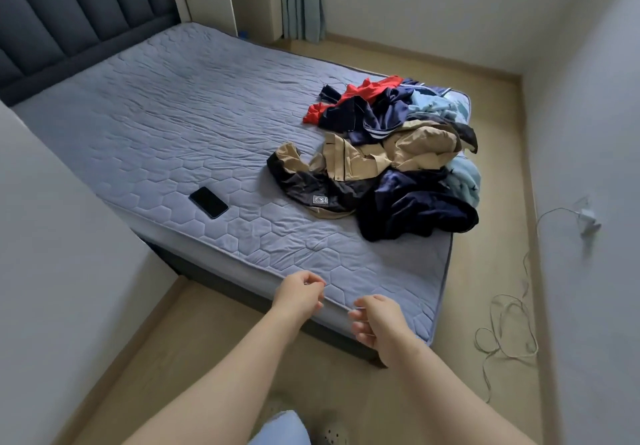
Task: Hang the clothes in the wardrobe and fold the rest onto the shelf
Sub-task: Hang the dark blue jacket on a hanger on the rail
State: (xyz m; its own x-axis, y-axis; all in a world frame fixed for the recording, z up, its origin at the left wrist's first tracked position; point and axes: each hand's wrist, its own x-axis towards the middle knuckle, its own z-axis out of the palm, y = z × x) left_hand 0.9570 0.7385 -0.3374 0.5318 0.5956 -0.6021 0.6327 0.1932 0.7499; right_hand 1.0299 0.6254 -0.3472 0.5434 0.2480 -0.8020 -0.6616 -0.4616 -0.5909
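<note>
Pale wood floor [214, 340] is stretching underfoot, a white cable [505, 327] coiling at right, while the left hand [299, 297] and right hand [379, 323] are hovering over the near edge of the bed [173, 115], fingers [362, 328] loosely curled, grasping nothing. Farther in, a black phone [208, 202] is lying left, well apart from the clothes pile [391, 147] sprawling lengthwise along the bed's right edge toward its far corner.
</note>
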